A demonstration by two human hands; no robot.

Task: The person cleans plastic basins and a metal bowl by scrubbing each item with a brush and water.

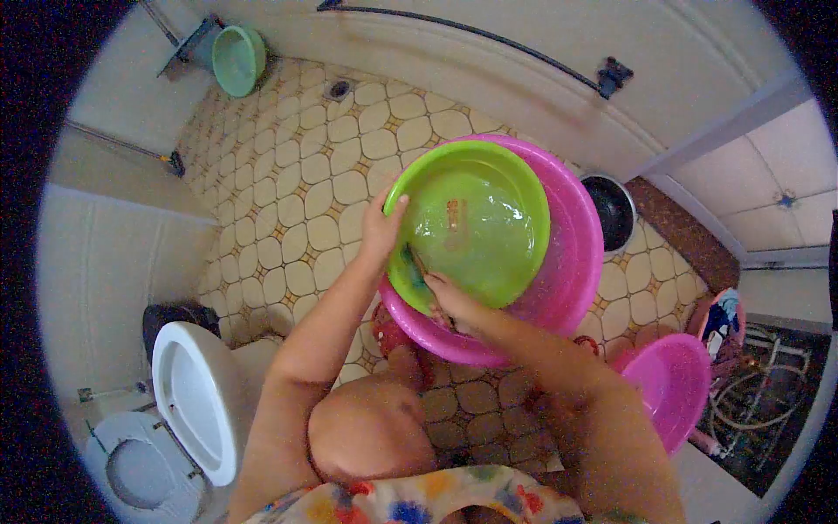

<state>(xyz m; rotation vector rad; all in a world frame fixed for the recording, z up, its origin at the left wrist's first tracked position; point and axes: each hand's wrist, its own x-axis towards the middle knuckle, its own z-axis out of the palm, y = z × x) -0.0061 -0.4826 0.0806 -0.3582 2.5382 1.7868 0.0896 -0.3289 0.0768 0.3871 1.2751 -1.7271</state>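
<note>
A lime-green basin (pixel 515 210) with red lettering on its bottom is tilted above a larger pink basin (pixel 572 249), partly covering it. Wet highlights gleam inside the green one. My left hand (pixel 382 229) grips its left rim, thumb over the edge and fingers behind. Close to the near rim, my right hand (pixel 449 304) is closed around a slim, dark green and brown brush-like tool (pixel 414 264). The tool's tip lies against the inner wall of the green basin. Most of its handle is hidden by my fingers.
A dark round pan (pixel 611 214) stands right of the basins by a brown threshold (pixel 685 236). Another pink basin (pixel 676 384) sits lower right, near a basket of clothes (pixel 723 319). A toilet (pixel 196 397) is at left. A pale green basin (pixel 238 61) leans by the far wall.
</note>
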